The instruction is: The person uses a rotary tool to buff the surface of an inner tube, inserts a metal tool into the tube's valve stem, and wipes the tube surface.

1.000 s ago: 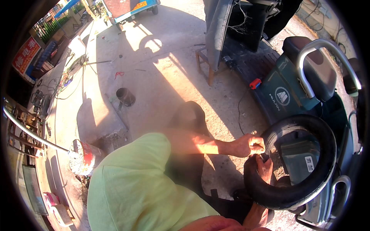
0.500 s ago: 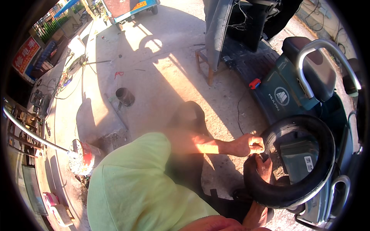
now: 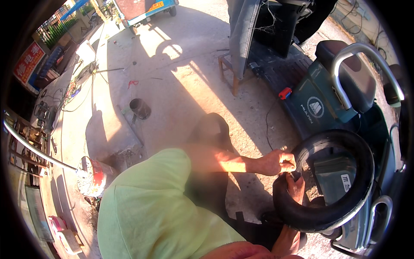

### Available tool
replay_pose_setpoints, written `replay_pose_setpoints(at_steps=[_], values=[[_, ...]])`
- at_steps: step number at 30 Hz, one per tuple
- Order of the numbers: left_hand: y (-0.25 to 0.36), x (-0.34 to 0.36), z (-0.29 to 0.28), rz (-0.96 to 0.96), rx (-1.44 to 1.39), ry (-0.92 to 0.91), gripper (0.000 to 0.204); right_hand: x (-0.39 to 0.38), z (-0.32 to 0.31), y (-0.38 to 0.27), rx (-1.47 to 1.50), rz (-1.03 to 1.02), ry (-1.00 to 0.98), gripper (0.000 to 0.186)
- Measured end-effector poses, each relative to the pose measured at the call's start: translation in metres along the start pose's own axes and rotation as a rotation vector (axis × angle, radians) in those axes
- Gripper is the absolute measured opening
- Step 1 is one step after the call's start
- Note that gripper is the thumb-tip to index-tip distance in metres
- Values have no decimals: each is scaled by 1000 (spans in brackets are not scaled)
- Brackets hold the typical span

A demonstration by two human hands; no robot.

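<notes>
A black scooter tyre (image 3: 364,172) stands tilted on the right, leaning against a dark green electric scooter (image 3: 317,108). My left hand (image 3: 278,162) is closed in a pinch at the tyre's left side; whatever its fingers hold is too small to make out. Just below, my right hand (image 3: 296,188) comes up behind the tyre's lower part and grips its left side, thumb up near the left fingers. The tyre hides part of my right wrist.
A white and red bucket (image 3: 97,176) stands at the left, and a dark cylindrical can (image 3: 140,108) sits on the concrete ahead. A small wooden stool (image 3: 235,80) is beside the scooter's footboard. Cables and tools (image 3: 77,88) lie at the far left. A blue cart (image 3: 148,13) is at the back.
Both hands keep their hold at the same spot. The tyre has shifted very slightly to the left.
</notes>
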State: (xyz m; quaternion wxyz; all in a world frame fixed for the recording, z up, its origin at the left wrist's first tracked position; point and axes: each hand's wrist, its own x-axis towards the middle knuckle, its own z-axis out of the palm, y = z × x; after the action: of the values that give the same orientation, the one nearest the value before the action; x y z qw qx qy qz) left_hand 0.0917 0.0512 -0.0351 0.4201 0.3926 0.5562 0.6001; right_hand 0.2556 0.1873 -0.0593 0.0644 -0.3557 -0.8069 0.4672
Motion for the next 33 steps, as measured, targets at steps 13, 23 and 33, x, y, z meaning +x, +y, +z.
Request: replay_pose_setpoints(at_steps=[13,23,33], values=[[-2,0,-1,13,-19,2,16,-1,0,-9,-2,-9,9,41],[-4,0,-1,-29,1,8,16,-15,3,-42,57,3,4,31],[0,0,-1,-33,-13,10,16,-12,3,-24,4,-116,-4,26]])
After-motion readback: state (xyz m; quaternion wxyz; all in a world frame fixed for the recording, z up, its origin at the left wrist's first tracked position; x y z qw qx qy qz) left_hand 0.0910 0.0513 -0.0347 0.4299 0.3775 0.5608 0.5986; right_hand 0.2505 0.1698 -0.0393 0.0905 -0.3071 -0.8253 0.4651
